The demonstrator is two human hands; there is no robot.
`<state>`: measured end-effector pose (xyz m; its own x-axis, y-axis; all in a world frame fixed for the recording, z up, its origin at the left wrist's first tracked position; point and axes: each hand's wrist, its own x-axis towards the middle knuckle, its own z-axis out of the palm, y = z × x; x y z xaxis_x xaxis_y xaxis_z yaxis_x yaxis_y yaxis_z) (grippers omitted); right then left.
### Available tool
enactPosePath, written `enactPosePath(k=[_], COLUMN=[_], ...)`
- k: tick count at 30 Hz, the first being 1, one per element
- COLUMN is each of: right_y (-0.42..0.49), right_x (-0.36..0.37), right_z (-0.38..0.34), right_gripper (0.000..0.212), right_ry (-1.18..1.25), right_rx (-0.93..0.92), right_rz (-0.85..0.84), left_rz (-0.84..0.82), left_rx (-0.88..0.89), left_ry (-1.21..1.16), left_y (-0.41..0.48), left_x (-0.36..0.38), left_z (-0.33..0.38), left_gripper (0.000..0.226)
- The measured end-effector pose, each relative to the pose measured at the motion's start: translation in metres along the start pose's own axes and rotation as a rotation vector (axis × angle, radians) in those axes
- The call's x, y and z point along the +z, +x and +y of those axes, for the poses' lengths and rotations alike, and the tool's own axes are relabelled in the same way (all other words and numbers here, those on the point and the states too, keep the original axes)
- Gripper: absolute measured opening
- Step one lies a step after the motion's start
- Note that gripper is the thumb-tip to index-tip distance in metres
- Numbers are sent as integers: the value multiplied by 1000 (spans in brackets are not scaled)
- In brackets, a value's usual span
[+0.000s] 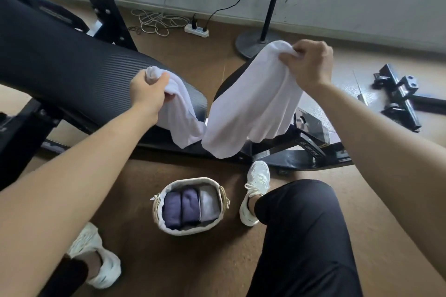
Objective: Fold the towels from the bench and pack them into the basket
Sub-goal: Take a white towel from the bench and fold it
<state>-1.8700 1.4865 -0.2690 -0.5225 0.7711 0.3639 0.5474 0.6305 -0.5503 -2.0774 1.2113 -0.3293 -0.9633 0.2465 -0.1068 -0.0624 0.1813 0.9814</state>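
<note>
**Two-handed grip on one towel.** The left hand [148, 90] has its fingers and thumb curled tight round one bunched end of a single white towel [253, 103]. The right hand [311, 65], closed in the same way, pinches the opposite end, which stands higher, at about two o'clock from the left hand. Between the two grips the towel sags in a V. Its lowest fold hangs at five o'clock from the left hand and seven o'clock from the right, in the air before the one black bench pad [60, 62]. The pad stretches away toward ten o'clock. At six o'clock from the sag, well apart from it, one pale basket [159, 214] stands on the brown floor. It holds three folded towels, packed upright: two dark purple towels [181, 207] touching side by side, and one grey towel [208, 202] at their three o'clock. Two white shoes [257, 190] flank the basket, at two and eight o'clock. At twelve o'clock, near the wall, lie one power strip [196, 30] and one round stand base [251, 44].
</note>
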Motion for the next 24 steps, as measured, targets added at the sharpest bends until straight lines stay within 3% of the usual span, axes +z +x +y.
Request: enactPosePath(k=[3, 7, 11, 16, 19, 24], right_y=[24, 44, 30, -22, -83, -192], right_x=[-3, 5, 12, 6, 5, 8], right_z=[-19, -30, -33, -39, -56, -92], right_gripper=[29, 31, 34, 39, 29, 39], right_ry=[-122, -1, 27, -3, 164, 520], right_rx=[99, 287, 211, 2, -126, -60], right_rz=[66, 27, -238, -135, -141, -534], left_rz=[-84, -144, -228, -358, -436, -557], left_rx=[18, 42, 73, 116, 150, 136], left_ry=[-4, 26, 8, -11, 16, -65], left_y=[-13, -29, -46, -75, -95, -136], left_x=[1, 0, 0, -19, -39, -76], left_z=[-6, -12, -11, -1, 1, 1], left_gripper=[11, 16, 12, 23, 29, 19])
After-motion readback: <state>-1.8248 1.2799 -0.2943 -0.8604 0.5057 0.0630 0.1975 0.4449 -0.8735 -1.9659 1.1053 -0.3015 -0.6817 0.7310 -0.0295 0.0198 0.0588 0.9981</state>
